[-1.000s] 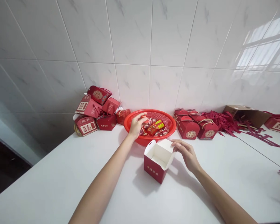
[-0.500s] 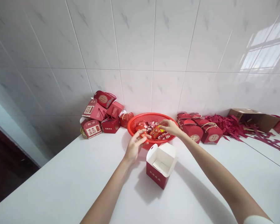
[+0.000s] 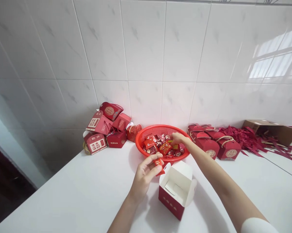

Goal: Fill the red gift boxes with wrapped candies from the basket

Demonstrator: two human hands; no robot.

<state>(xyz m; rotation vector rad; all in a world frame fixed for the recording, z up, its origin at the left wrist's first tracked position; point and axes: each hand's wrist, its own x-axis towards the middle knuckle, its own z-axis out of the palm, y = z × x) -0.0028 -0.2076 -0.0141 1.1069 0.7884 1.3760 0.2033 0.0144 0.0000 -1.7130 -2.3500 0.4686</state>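
Observation:
A red-wrapped candy [image 3: 159, 166] is pinched between the thumb and fingers of my left hand [image 3: 146, 173], just left of the open box. My right hand [image 3: 178, 138] reaches into the red plastic basket [image 3: 139, 142] at its back right, fingers curled down among the candies [image 3: 164, 147]. What those fingers grip, if anything, is hidden. The basket holds several candies in red and some yellow wrappers. Closer to me stands a dark red gift box [image 3: 171, 202], upright with its white-lined flaps spread. Its visible inside shows only white card.
Several red gift boxes [image 3: 115, 139] are piled against the tiled wall on the left. More closed boxes with rope handles [image 3: 228, 150] stand right of the basket. Beyond them lie dark red ribbons [image 3: 243, 137] and a cardboard box [image 3: 269, 129] on its side.
My left hand has drawn back from the basket's rim toward the open box, still pinching the candy. My right hand has dipped lower into the candies. The camera view has shifted.

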